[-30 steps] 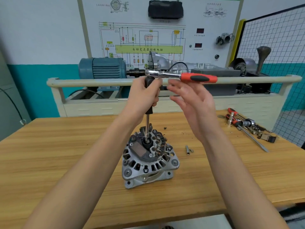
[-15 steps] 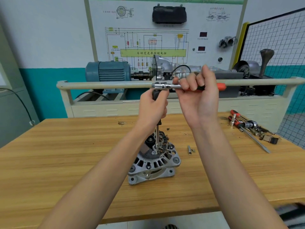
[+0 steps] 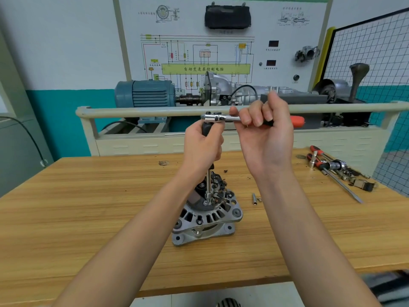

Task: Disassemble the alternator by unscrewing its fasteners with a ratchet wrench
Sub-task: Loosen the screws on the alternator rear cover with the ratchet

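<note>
Right hand (image 3: 264,138) fingers curled around ratchet wrench (image 3: 223,118) handle; left hand (image 3: 202,149) fisted on the black grip of the vertical extension (image 3: 208,185). Risk: a sideways pull tilts the long extension, so the socket slips off the fastener or rocks the unclamped alternator (image 3: 207,214), standing on the table (image 3: 88,207) directly below the left hand.

Two bare forearms, sleeveless to the frame edge, hands (image 3: 202,149) ungloved, ringless.
</note>
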{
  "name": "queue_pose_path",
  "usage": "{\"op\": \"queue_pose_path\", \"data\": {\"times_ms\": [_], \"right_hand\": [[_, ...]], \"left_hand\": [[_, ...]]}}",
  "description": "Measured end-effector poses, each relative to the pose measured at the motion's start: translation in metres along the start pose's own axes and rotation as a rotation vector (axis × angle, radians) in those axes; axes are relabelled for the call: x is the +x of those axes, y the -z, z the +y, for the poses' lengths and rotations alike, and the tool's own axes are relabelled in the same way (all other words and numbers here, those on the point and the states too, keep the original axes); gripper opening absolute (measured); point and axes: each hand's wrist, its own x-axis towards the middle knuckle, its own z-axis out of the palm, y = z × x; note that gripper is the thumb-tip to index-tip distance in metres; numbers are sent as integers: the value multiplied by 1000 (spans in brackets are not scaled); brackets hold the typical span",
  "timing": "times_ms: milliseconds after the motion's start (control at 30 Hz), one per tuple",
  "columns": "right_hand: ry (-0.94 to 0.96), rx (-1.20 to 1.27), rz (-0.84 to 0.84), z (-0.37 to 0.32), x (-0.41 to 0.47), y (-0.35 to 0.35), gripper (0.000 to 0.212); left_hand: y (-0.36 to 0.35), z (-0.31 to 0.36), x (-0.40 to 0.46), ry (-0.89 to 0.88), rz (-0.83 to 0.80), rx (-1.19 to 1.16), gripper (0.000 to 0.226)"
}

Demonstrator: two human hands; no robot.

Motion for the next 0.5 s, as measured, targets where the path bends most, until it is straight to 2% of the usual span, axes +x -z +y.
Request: {"op": "queue_pose_path", "data": {"times_ms": [500], "right_hand": [[94, -8, -10, 1, -14, 2, 39]], "left_hand": [[2, 3, -6, -28, -55, 23, 35]]}}
